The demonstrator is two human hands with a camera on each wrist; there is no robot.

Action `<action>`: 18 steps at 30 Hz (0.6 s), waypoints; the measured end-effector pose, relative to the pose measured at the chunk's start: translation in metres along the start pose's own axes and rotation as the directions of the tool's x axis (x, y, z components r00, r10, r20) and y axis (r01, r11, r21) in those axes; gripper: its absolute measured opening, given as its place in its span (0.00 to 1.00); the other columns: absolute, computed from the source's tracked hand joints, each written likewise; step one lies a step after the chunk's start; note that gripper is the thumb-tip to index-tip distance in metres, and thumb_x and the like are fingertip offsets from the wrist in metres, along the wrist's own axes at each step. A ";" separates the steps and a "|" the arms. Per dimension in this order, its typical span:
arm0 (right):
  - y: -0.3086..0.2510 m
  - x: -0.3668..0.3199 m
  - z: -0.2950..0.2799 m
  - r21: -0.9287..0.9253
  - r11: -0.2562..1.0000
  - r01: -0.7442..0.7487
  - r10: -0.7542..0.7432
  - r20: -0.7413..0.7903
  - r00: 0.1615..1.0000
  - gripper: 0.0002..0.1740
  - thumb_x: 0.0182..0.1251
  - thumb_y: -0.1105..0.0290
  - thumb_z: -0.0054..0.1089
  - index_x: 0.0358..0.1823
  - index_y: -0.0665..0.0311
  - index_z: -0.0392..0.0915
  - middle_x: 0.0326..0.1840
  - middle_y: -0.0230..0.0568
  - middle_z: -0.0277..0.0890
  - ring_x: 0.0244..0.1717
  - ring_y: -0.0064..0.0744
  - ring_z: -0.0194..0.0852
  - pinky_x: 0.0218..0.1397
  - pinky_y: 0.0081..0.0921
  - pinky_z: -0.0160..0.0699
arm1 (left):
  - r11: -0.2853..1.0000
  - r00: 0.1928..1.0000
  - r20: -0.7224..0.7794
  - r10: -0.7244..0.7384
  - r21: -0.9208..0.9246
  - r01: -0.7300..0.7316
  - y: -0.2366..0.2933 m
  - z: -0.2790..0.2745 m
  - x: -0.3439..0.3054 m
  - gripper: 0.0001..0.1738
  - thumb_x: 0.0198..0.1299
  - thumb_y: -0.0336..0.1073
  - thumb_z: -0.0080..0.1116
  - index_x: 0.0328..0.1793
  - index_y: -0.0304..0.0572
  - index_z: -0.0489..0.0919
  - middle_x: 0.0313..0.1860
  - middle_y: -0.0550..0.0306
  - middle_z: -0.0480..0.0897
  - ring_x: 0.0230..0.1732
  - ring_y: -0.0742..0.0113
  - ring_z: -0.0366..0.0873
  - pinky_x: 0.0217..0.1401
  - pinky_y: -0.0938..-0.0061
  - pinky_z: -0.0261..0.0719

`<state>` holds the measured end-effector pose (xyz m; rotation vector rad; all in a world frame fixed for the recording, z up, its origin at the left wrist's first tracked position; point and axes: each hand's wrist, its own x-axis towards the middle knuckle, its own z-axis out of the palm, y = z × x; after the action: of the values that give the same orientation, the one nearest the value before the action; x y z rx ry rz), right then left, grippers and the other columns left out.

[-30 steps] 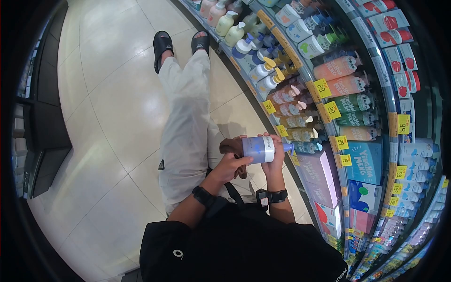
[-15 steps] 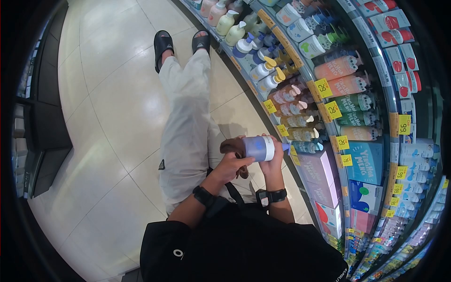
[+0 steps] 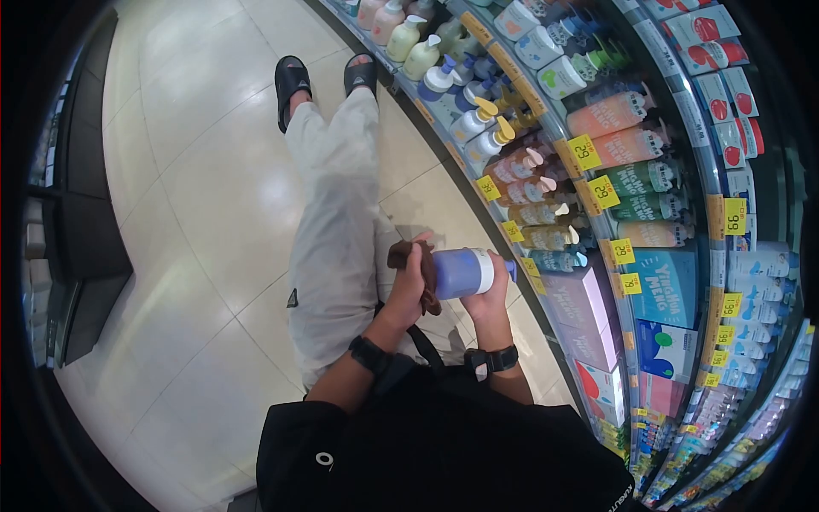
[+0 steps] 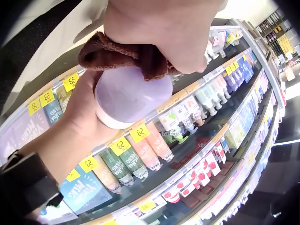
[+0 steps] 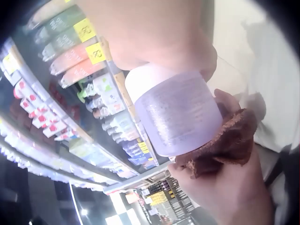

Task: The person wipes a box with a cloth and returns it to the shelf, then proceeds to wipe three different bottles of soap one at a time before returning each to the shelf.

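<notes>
A purple pump bottle [image 3: 456, 274] with a white collar lies sideways in front of the body, its pump end toward the shelf. My right hand [image 3: 490, 294] grips it around the white collar end. My left hand [image 3: 409, 286] holds a brown cloth [image 3: 427, 277] against the bottle's base. In the left wrist view the cloth [image 4: 108, 55] bunches beneath my left hand [image 4: 159, 28] and overlaps the bottle's bottom edge. The right wrist view shows the bottle [image 5: 180, 112] between both hands, the cloth [image 5: 227, 145] folded along its base.
Curved store shelves [image 3: 520, 77] run along the right, with pump bottles [image 3: 439, 78], tubes, boxes [image 3: 584, 316] and yellow price tags [image 3: 585, 152]. A dark shelf unit [image 3: 81, 256] stands at the left. Pale floor tiles [image 3: 196, 213] lie between.
My left hand has shifted from the bottle's side to its base, bringing the cloth along. The bottle has turned, so a plainer side faces up.
</notes>
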<state>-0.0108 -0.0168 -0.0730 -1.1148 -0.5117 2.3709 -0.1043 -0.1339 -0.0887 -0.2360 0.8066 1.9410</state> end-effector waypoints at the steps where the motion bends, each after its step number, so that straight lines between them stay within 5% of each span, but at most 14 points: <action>1: 0.002 -0.001 0.003 -0.062 0.996 0.060 -0.061 -0.017 0.998 0.14 0.65 0.62 0.52 0.41 0.66 0.77 0.43 0.44 0.80 0.44 0.37 0.78 0.51 0.33 0.76 | 0.999 0.999 -0.035 -0.036 -0.042 0.035 0.001 -0.001 0.003 0.29 0.70 0.57 0.38 0.68 0.47 0.64 0.57 0.55 0.69 0.59 0.63 0.69 0.64 0.65 0.67; 5: 0.015 -0.018 0.033 -0.593 0.654 0.470 -0.552 0.050 0.832 0.08 0.61 0.78 0.54 0.42 0.69 0.76 0.45 0.46 0.78 0.48 0.31 0.75 0.53 0.28 0.72 | 0.947 0.983 -0.010 -0.181 -0.273 0.171 0.002 -0.010 0.008 0.34 0.66 0.64 0.38 0.64 0.44 0.66 0.51 0.52 0.74 0.53 0.56 0.74 0.58 0.57 0.73; 8: 0.014 -0.026 0.047 -0.669 0.361 0.650 -0.644 0.325 0.693 0.09 0.58 0.78 0.54 0.40 0.70 0.77 0.44 0.48 0.79 0.47 0.35 0.77 0.53 0.28 0.73 | 0.946 0.986 0.063 -0.157 -0.278 0.169 0.012 -0.002 0.002 0.34 0.67 0.63 0.37 0.64 0.44 0.67 0.54 0.52 0.74 0.54 0.57 0.74 0.58 0.62 0.73; 11: 0.005 -0.032 0.057 -0.655 0.073 0.752 -0.557 0.599 0.576 0.10 0.54 0.79 0.55 0.39 0.70 0.78 0.43 0.50 0.79 0.46 0.39 0.79 0.51 0.29 0.75 | 0.930 0.982 0.080 -0.174 -0.315 0.190 0.016 0.001 -0.001 0.34 0.67 0.62 0.37 0.65 0.42 0.67 0.56 0.51 0.74 0.56 0.57 0.74 0.59 0.61 0.73; 15: -0.020 -0.038 0.072 -0.606 0.151 0.781 -0.201 0.755 0.624 0.10 0.53 0.78 0.56 0.37 0.71 0.78 0.42 0.52 0.80 0.45 0.40 0.79 0.51 0.31 0.76 | 0.916 0.958 0.222 -0.184 -0.315 0.249 0.016 -0.006 -0.003 0.34 0.66 0.62 0.38 0.66 0.42 0.66 0.56 0.51 0.75 0.57 0.56 0.74 0.59 0.59 0.74; 18: -0.010 -0.029 0.062 -0.492 0.671 0.555 -0.136 0.654 0.744 0.10 0.56 0.77 0.55 0.39 0.72 0.77 0.43 0.52 0.79 0.46 0.40 0.78 0.52 0.31 0.76 | 0.917 0.946 0.276 -0.168 -0.308 0.252 0.010 -0.013 0.003 0.35 0.66 0.63 0.39 0.65 0.43 0.67 0.55 0.51 0.77 0.55 0.54 0.76 0.55 0.56 0.77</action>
<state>-0.0406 -0.0331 -0.0126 -0.3971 -1.7462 2.1369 -0.1168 -0.1433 -0.0958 -0.2719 0.2666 1.8468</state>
